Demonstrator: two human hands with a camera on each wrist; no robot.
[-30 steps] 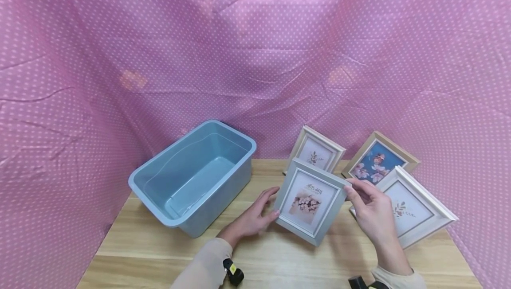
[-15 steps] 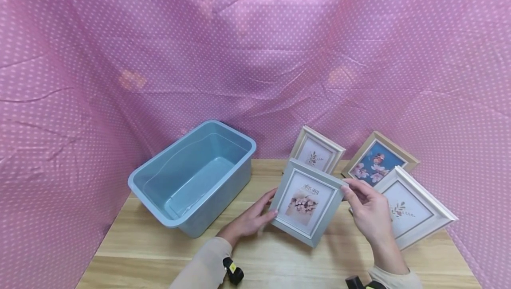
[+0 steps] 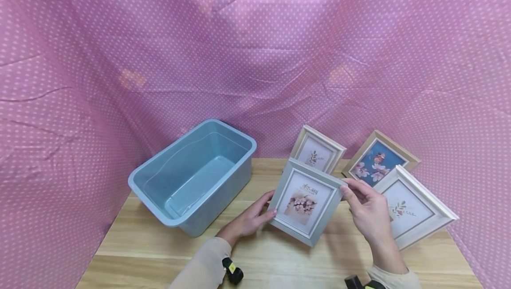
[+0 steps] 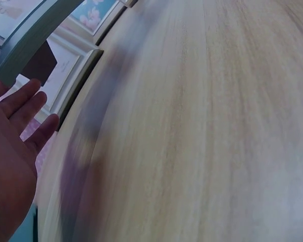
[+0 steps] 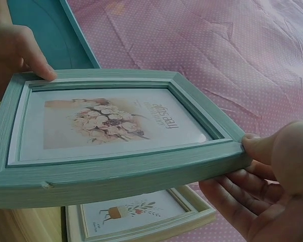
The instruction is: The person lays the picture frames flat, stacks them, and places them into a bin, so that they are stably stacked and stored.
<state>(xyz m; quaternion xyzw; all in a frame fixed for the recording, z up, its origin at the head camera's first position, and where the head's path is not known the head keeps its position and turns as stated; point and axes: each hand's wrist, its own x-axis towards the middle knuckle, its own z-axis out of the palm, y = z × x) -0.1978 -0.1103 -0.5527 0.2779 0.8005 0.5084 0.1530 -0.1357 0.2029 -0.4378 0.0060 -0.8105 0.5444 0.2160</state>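
Picture frame (image 3: 303, 202), gray-green, is held tilted above the desk (image 3: 279, 271), right hand (image 3: 369, 212) pinching one corner; left hand (image 3: 250, 219), partly hidden, appears to grip the opposite side, near a blue bin (image 3: 223, 199).

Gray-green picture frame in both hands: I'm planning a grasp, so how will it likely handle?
The gray-green picture frame is probably stiff, showing no sag between the left hand and right hand. The pale nick suggests its edge may chip if knocked.
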